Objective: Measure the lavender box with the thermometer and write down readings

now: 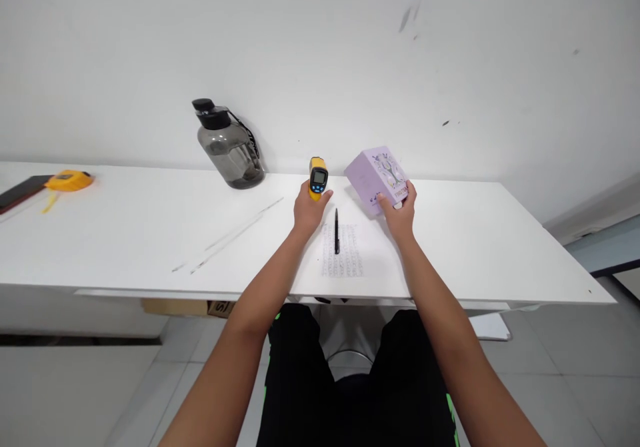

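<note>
My left hand [309, 208] is closed round the grip of a yellow and black infrared thermometer [319, 175], whose small screen and blue buttons face me. My right hand [399, 215] grips a lilac printed box [376, 179] by its lower right corner, thumb on the near face. The box is tilted; whether it touches the table cannot be told. Between my hands a black pen [337, 231] lies on a sheet of paper [354, 267] covered with rows of faint writing.
A grey see-through water bottle [231, 152] with a black lid stands near the wall, left of my hands. Farther left lie a yellow tape measure [70, 180] and a dark flat object [23, 192]. The white table [475, 240] ends in front of my legs.
</note>
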{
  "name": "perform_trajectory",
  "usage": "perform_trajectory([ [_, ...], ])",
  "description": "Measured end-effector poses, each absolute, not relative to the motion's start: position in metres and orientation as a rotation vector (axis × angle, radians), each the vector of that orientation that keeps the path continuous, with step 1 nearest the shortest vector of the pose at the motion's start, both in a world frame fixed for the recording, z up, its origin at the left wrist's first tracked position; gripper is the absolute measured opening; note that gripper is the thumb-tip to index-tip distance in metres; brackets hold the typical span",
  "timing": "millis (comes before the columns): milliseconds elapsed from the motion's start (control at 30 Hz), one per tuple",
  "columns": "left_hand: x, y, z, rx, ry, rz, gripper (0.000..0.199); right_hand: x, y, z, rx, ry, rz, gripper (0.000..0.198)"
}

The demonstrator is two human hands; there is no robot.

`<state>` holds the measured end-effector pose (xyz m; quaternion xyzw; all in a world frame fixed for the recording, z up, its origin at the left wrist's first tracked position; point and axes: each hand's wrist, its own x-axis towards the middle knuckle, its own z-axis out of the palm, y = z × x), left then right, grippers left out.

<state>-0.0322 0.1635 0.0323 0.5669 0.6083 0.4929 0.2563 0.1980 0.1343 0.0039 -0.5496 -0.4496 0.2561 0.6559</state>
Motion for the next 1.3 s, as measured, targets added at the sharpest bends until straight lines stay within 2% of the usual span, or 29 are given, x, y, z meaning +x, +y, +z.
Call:
perform_trajectory([
  [167, -0.040, 0.161, 0.038, 1.919, 1.879, 1.019, 0.055, 0.201, 0.141, -0.010, -1.395, -1.198, 0.392, 0.103],
  [433, -0.040, 0.163, 0.039, 2.076, 2.077, 0.676, 0.066, 0.204, 0.145, -0.013, -1.520, -1.182, 0.247, 0.120],
  [833, -0.042, 0.169, 0.026, 2.066, 2.173, 0.468, 0.063, 0.208, 0.151, -0.013, -1.744, -1.178, 0.159, 0.110],
  [1133, -0.043, 0.171, 0.017, 2.153, 2.182, 0.437, 0.056, 0.206, 0.154, -0.016, -1.763, -1.161, 0.200, 0.111],
  [1233, -0.041, 0.170, 0.018, 2.159, 2.205, 0.453, 0.054, 0.203, 0.149, -0.011, -1.759, -1.202, 0.127, 0.105],
  [1300, -0.040, 0.170, 0.017, 2.166, 2.209, 0.464, 0.053, 0.198, 0.141, -0.004, -1.732, -1.313, 0.037, 0.093],
])
